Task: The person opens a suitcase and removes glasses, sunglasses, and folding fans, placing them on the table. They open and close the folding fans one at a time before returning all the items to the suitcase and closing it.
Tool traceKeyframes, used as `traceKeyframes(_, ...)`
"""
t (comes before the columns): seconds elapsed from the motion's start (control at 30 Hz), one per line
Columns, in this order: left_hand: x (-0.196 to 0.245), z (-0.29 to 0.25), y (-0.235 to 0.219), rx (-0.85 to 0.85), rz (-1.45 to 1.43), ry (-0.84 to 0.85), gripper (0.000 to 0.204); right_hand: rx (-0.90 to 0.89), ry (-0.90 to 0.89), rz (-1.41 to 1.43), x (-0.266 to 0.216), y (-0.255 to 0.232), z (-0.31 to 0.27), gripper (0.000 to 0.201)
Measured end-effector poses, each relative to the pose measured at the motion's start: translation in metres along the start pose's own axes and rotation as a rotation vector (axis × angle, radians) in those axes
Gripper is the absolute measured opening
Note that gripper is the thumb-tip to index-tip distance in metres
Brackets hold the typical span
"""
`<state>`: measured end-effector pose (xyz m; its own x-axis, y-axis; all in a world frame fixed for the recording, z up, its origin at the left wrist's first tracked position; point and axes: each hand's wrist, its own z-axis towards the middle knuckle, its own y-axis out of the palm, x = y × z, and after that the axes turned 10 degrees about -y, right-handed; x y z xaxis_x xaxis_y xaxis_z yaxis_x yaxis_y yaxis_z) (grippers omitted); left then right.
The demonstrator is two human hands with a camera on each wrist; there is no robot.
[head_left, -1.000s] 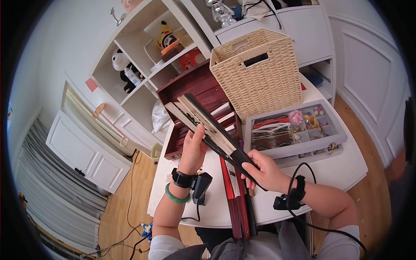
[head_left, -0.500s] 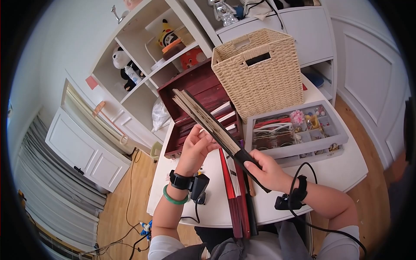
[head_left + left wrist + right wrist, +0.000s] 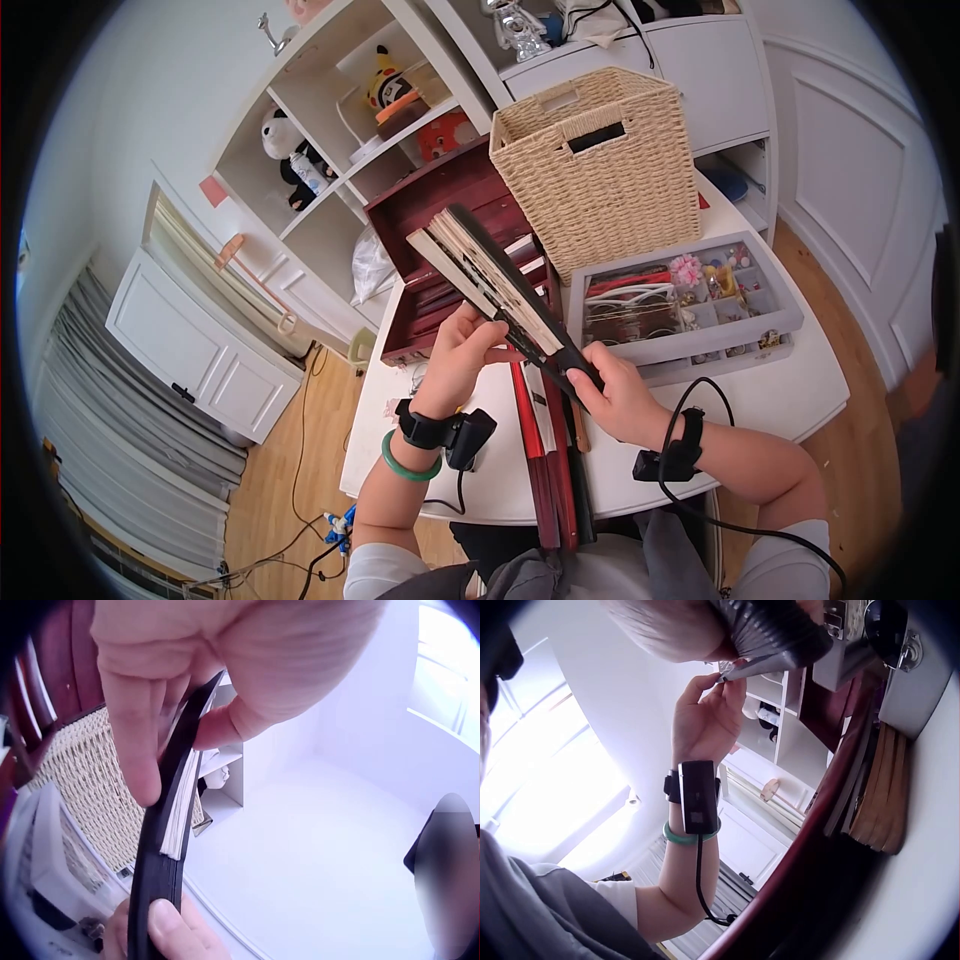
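A mostly folded hand fan [image 3: 497,282] with black outer guards and a cream pleated leaf slants upward over the table, its leaf end slightly spread. My right hand [image 3: 622,393] grips its narrow black handle end. Partway along, my left hand [image 3: 455,358] pinches the near guard; in the left wrist view the thumb and fingers lie on either side of the black fan [image 3: 155,832]. Below the hands, several folded fans in red and black [image 3: 550,470] lie across the table's front edge. A wooden-ribbed folded fan [image 3: 883,791] appears in the right wrist view.
Behind the held fan stands an opened dark red box [image 3: 415,320] with folded fans inside. A tall woven basket [image 3: 610,195] and a grey compartment box [image 3: 690,335] of jewellery occupy the right side of the white table [image 3: 760,400]. A cable hangs from the right wrist.
Half a second ago the fan was more tightly folded and the left fingers were loose beside it. Now its leaf end is spread a little and the left hand pinches the near guard.
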<state>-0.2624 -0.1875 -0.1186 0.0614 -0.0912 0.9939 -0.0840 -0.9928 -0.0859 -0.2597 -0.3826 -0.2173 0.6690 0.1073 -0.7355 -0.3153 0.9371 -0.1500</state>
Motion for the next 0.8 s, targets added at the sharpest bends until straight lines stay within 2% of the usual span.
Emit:
traceKeyframes(0.2,-0.005,0.003,-0.006,-0.092,-0.167,0.095,0.029,0.020,-0.057,-0.025,-0.002,-0.004,0.004,0.016)
traceKeyframes(0.33,-0.006,0.006,-0.010,-0.132,-0.179,0.094,0.031,-0.011,-0.007,0.037,-0.004,-0.008,0.006,0.017)
traceKeyframes(0.43,-0.008,0.005,-0.012,-0.130,-0.206,0.097,0.031,-0.062,-0.053,0.006,-0.002,-0.013,0.010,0.017)
traceKeyframes(0.63,-0.012,0.001,-0.025,-0.159,-0.206,0.059,0.033,-0.183,0.036,0.100,-0.004,-0.012,0.009,0.018)
traceKeyframes(0.8,-0.020,0.002,-0.036,-0.243,-0.185,0.056,0.034,-0.256,-0.028,0.101,-0.005,-0.011,0.008,0.018)
